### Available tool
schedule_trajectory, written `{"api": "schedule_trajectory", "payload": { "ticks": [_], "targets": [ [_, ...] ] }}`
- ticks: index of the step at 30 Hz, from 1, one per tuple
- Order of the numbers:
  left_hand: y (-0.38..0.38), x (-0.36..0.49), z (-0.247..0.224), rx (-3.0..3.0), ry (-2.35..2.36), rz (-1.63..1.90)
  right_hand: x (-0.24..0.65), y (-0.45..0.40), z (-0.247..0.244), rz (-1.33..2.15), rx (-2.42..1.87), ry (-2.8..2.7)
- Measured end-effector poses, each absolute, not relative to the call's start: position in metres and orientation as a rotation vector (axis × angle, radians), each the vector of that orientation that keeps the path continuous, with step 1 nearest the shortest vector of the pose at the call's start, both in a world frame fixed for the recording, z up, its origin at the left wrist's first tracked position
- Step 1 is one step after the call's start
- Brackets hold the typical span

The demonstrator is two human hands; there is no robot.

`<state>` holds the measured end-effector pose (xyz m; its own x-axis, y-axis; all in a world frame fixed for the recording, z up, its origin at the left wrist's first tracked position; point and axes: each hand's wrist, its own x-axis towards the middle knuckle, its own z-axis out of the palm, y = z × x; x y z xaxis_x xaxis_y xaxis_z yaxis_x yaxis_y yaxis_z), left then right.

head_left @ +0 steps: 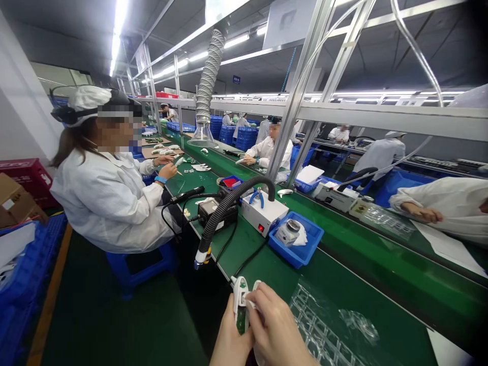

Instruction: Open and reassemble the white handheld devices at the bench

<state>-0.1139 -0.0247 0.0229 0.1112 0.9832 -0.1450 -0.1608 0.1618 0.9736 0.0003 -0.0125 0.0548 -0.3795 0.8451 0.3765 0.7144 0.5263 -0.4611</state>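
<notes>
In the head view, a white plastic housing [240, 291] with a green circuit board inside stands upright in my left hand [231, 333], whose fingers are closed round its lower part. My right hand [280, 325] is closed at the housing's side, fingertips pressed together against a small white part [250, 300]. A second white curved piece shows behind the right fingers, partly hidden by them. To the right of my hands, a clear plastic tray [320, 330] with square pockets lies on the green bench [282, 277].
Ahead stands a blue bin [310, 246] holding a round metal-topped container. Left of it are a white box [263, 213] with a red switch and a black flexible hose [224, 206] overhanging the bench edge. Crumpled clear plastic [359, 325] lies right. A co-worker [110, 188] sits at the left.
</notes>
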Motion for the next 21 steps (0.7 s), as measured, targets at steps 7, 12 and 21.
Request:
{"api": "schedule_trajectory", "payload": {
  "ticks": [7, 12, 21],
  "targets": [
    [-0.02, -0.114, 0.027, 0.929, 0.899, 1.176, 0.001, -0.005, 0.072, 0.467, -1.112, -2.253],
    [-0.017, -0.118, 0.017, 0.625, 0.831, 1.147, 0.024, 0.006, 0.091, 0.396, -1.231, -2.258],
    [-0.015, -0.121, 0.022, 0.398, 0.692, 1.114, 0.027, 0.002, 0.082, 0.527, -1.242, -2.149]
  ]
}}
